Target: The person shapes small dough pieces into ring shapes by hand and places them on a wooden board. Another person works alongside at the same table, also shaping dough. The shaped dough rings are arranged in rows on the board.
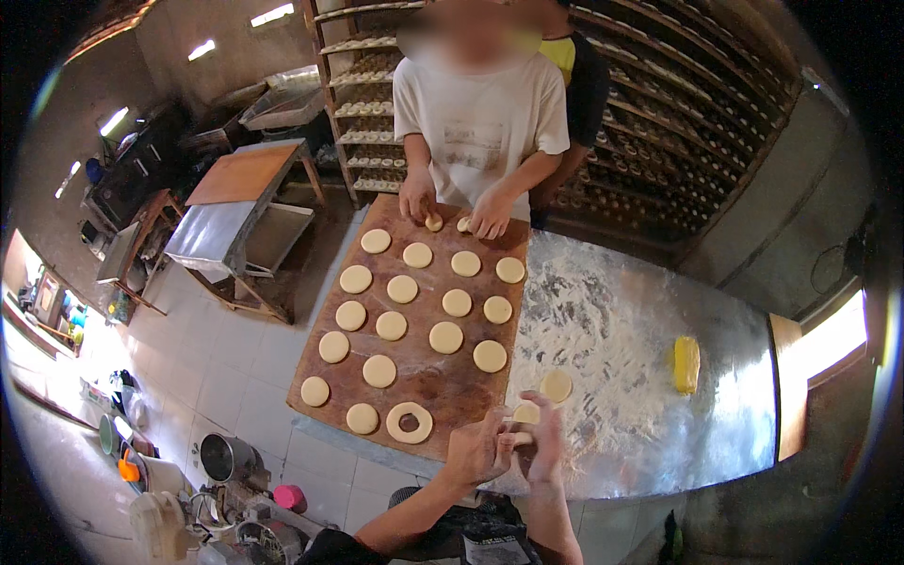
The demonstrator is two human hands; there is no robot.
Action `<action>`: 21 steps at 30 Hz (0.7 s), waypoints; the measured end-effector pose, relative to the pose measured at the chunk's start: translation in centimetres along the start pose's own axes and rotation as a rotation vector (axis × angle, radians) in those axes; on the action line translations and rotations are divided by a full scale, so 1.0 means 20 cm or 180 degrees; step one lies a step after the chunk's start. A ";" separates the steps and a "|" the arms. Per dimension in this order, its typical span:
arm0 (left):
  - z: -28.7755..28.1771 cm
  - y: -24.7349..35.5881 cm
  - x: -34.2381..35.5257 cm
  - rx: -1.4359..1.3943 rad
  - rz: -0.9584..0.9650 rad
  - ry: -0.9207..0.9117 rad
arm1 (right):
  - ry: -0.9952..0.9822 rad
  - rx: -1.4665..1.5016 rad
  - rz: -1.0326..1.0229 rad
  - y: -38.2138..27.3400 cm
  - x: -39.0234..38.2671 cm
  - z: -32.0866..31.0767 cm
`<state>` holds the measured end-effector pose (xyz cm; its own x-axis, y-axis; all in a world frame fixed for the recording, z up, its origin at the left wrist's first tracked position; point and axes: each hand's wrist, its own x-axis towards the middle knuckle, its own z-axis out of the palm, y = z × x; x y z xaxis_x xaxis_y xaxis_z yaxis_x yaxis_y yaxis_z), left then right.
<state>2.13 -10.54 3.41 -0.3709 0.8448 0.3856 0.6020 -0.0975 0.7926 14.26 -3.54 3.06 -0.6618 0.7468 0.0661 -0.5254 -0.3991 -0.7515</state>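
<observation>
Basically, both hands meet over the table (603, 386), beside the board's (428, 379) near-right corner: left hand (476, 452) grip pinched on a dough piece (516, 439), right hand (544, 444) half-curled alongside, hold unclear. Board carries dough discs (391, 326); rack (327, 89) holds pale pieces.

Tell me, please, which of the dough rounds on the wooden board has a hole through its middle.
The dough ring nearest the left hand, at the near edge of the wooden board; the other flat rounds are solid.
</observation>
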 end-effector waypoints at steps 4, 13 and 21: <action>-0.10 -0.10 -0.04 -0.0398 -0.0345 -0.0425 | 0.0350 -0.1093 0.0291 0.14 -0.02 0.04; -0.19 -0.22 -0.01 -0.0484 -0.0159 -0.0555 | 0.0569 -0.1684 -0.0312 0.26 0.03 0.14; -0.25 -0.24 0.06 -0.0518 -0.0083 -0.0624 | 0.0421 -0.3317 -0.0523 0.30 0.11 0.21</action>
<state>-4.78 -11.70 2.47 -0.2310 0.9325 0.2777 0.4664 -0.1444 0.8727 7.42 -6.54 1.54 -0.5282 0.8269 0.1930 0.1560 0.3179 -0.9352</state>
